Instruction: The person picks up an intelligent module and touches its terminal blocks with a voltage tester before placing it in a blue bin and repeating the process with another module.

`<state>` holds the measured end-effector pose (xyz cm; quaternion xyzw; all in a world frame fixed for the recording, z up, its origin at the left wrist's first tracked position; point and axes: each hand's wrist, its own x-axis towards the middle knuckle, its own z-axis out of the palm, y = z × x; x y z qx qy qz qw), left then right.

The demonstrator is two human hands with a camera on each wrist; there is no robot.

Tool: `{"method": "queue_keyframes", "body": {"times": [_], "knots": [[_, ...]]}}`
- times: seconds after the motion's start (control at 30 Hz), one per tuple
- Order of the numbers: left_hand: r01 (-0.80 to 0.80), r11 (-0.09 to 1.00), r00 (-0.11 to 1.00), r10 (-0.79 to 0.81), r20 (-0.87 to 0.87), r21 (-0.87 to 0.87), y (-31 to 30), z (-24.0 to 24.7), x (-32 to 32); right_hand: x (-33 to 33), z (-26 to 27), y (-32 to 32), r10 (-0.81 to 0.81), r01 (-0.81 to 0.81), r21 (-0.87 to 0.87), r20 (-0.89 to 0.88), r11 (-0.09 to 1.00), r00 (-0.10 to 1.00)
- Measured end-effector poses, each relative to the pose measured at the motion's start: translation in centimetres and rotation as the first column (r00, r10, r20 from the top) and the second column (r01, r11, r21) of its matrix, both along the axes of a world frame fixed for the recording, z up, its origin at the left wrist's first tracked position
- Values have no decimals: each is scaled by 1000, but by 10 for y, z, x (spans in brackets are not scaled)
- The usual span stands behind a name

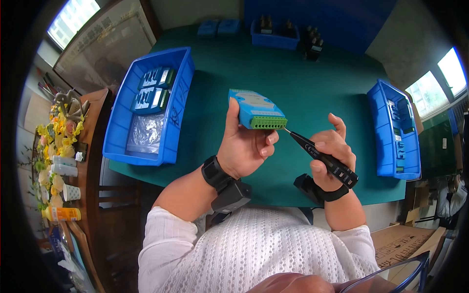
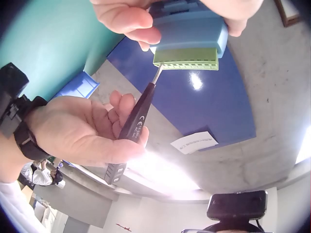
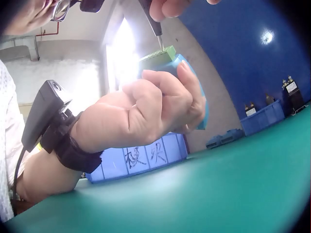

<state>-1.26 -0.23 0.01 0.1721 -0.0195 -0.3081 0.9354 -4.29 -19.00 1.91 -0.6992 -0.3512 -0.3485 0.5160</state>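
Observation:
My left hand (image 1: 239,151) holds up a light blue electronic module (image 1: 251,103) above the table, thumb along its left side and fingers beneath. A green screw terminal block (image 1: 268,123) runs along the module's near edge. My right hand (image 1: 333,149) grips a black voltage tester screwdriver (image 1: 337,171) with CE print on its body. Its metal tip meets the terminal block's right end in the head view. From the left wrist view, the tip is at one end of the row of terminal openings (image 2: 187,65). The right wrist view has the left hand (image 3: 146,109) wrapped around the module.
On the green table (image 1: 312,83), a blue bin (image 1: 183,97) at left holds similar modules and a plastic bag. Another blue bin (image 1: 380,132) with modules stands at right. A small blue tray (image 1: 273,43), black parts (image 1: 313,49) and blue modules (image 1: 228,28) are at the back.

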Motion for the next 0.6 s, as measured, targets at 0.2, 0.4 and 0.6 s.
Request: {"method": "queue_keyframes", "body": {"times": [0.2, 0.4, 0.6], "knots": [[-5, 1000, 1000, 5, -3, 10, -1, 0, 0, -2, 0, -2, 10, -11, 17, 25, 1000, 1000], [-6, 999, 1000, 6, -2, 47, -1, 3, -2, -3, 1, 0, 13, -13, -12, 0, 1000, 1000], [0, 999, 1000, -1, 11, 34, 0, 1, -1, -1, 1, 1, 16, -16, -33, 2, 999, 1000]]}}
